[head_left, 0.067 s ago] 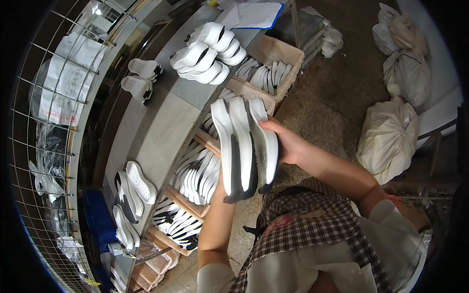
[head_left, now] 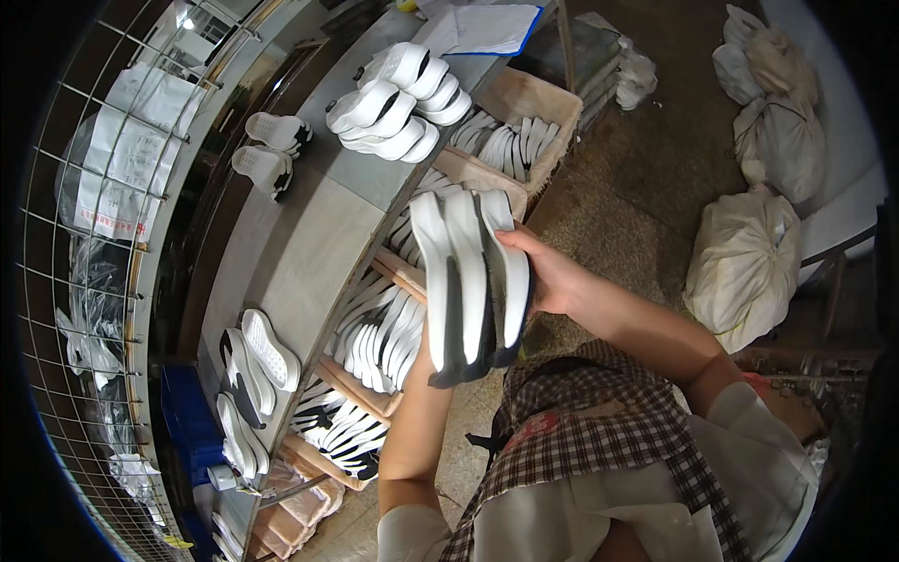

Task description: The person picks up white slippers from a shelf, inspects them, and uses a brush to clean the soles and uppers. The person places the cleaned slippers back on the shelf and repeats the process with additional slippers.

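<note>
Three white-and-black shoe soles (head_left: 467, 281) are held up on edge, side by side, in front of my apron. My right hand (head_left: 554, 273) grips the rightmost one, its thumb over the upper edge and its other fingers behind. My left forearm (head_left: 419, 426) runs up behind the leftmost sole; that hand's fingers are hidden by the soles. Below and left of the held soles, a bin of white soles (head_left: 379, 342) hangs along the bench side. Stacked white soles (head_left: 398, 103) stand on the bench's far part.
A long grey bench (head_left: 290, 225) runs along the left, with loose soles (head_left: 267, 351) on its near part. A wire mesh (head_left: 103, 281) rises beyond it. Sole-filled bins (head_left: 524, 131) line its side. Tied sacks (head_left: 744, 262) lie on the floor at right. A blue-edged clipboard (head_left: 482, 33) lies far off.
The gap between the rightmost sole and the other two has narrowed. The left soles have shifted slightly right, and the rightmost has tilted in toward them. My right hand has barely moved.
</note>
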Action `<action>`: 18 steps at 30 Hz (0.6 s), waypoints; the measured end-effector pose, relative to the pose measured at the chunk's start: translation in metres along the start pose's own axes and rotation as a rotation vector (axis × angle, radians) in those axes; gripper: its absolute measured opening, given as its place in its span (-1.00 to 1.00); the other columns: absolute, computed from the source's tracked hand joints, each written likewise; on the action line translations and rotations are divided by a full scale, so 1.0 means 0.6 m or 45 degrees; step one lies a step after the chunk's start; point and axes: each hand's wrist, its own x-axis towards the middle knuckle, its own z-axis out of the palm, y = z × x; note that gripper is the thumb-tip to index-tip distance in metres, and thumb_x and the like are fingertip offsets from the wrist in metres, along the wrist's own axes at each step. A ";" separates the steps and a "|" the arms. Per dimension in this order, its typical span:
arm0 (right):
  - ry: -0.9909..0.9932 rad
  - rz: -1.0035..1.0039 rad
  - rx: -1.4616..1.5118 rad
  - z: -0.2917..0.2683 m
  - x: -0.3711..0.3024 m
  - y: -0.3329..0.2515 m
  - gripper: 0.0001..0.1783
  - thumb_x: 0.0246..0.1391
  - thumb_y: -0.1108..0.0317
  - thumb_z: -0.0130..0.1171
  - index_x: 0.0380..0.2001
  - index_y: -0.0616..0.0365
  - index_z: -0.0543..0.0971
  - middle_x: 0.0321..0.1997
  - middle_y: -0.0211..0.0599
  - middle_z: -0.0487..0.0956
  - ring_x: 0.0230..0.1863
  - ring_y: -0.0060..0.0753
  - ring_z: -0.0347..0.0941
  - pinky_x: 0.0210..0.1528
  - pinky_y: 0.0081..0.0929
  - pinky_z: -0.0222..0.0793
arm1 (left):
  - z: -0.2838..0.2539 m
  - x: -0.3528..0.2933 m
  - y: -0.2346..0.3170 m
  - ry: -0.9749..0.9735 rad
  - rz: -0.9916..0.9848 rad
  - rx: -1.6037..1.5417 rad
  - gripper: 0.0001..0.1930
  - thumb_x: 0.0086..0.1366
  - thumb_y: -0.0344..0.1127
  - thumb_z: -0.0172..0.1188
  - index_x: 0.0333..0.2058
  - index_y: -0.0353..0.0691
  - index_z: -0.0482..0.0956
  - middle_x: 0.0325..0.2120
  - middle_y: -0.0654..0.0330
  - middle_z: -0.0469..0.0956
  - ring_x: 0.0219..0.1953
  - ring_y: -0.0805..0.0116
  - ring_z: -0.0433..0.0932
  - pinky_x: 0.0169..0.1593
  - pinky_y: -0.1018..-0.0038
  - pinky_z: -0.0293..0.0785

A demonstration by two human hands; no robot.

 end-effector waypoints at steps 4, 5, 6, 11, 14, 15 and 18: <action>-0.013 0.210 0.019 -0.015 0.009 0.009 -0.19 -0.03 -0.23 0.00 0.23 -0.04 0.19 0.21 -0.11 0.24 0.24 -0.05 0.12 0.12 0.25 0.04 | 0.010 -0.003 -0.011 -0.087 0.011 0.050 -0.64 0.35 -0.19 -0.01 -0.03 -0.35 0.41 -0.25 0.08 0.55 -0.30 0.30 0.61 -0.30 0.47 0.62; 0.001 0.254 0.025 -0.020 0.011 0.012 -0.18 -0.02 -0.24 -0.02 0.23 -0.03 0.19 0.22 -0.10 0.23 0.25 -0.04 0.11 0.13 0.26 0.03 | 0.009 0.000 -0.014 -0.102 0.017 0.063 -0.64 0.35 -0.19 -0.01 -0.03 -0.35 0.41 -0.25 0.08 0.55 -0.30 0.30 0.60 -0.30 0.47 0.62; 0.065 0.304 0.043 -0.024 0.012 0.015 -0.17 -0.02 -0.26 -0.05 0.23 -0.01 0.19 0.24 -0.09 0.21 0.27 -0.04 0.09 0.14 0.27 0.01 | 0.006 0.001 -0.016 -0.114 0.020 0.072 -0.64 0.35 -0.19 -0.02 -0.03 -0.35 0.41 -0.25 0.08 0.55 -0.30 0.31 0.60 -0.29 0.47 0.62; 0.079 0.330 0.038 -0.037 0.021 0.024 -0.16 0.00 -0.28 -0.09 0.24 0.02 0.18 0.25 -0.09 0.22 0.28 -0.05 0.09 0.15 0.28 0.00 | -0.019 0.014 -0.029 -0.166 0.034 0.139 -0.66 0.36 -0.21 -0.03 -0.04 -0.35 0.41 -0.25 0.10 0.55 -0.29 0.33 0.60 -0.29 0.49 0.61; 0.065 0.343 0.051 -0.034 0.024 0.024 -0.18 0.00 -0.27 -0.10 0.22 0.02 0.21 0.24 -0.11 0.24 0.27 -0.07 0.11 0.13 0.28 0.02 | -0.034 0.023 -0.029 -0.198 0.046 0.244 -0.66 0.36 -0.21 -0.04 -0.04 -0.35 0.41 -0.24 0.10 0.55 -0.28 0.34 0.59 -0.29 0.50 0.60; 0.086 0.336 0.048 -0.032 0.022 0.024 -0.19 0.00 -0.27 -0.10 0.21 0.01 0.23 0.23 -0.12 0.25 0.27 -0.08 0.11 0.13 0.28 0.02 | -0.037 0.025 -0.027 -0.203 0.053 0.279 -0.67 0.36 -0.22 -0.04 -0.04 -0.35 0.41 -0.24 0.11 0.55 -0.28 0.35 0.59 -0.28 0.51 0.60; 0.022 0.182 0.033 -0.017 0.015 0.025 -0.24 0.01 -0.24 -0.07 0.14 0.08 0.31 0.13 -0.16 0.37 0.18 -0.13 0.25 0.13 0.02 0.16 | -0.035 0.024 -0.018 -0.042 0.065 0.388 -0.65 0.35 -0.21 -0.01 -0.02 -0.35 0.37 -0.24 0.09 0.54 -0.28 0.34 0.59 -0.26 0.48 0.61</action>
